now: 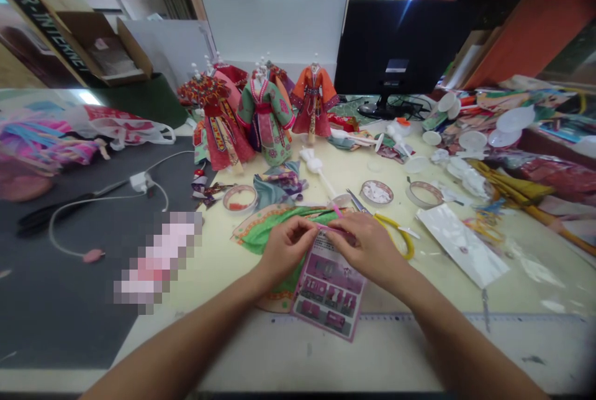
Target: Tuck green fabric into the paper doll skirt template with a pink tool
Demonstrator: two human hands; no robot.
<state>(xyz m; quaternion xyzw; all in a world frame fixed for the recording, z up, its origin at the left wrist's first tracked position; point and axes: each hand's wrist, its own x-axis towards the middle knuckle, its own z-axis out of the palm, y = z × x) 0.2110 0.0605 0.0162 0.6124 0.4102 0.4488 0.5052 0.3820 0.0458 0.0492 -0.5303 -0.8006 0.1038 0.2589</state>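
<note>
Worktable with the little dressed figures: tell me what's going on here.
A person's left hand and right hand pinch the top edge of a pink printed sheet, fingertips close together. A green cloth with an orange border lies partly beneath it. Yellow-handled scissors lie beside the right hand, not held, and dressed figures stand upright farther back.

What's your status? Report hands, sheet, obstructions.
Left hand, right hand pinching printed sheet at top edge. Sheet overlaps green cloth. Yellow-handled scissors beside right hand.
</note>
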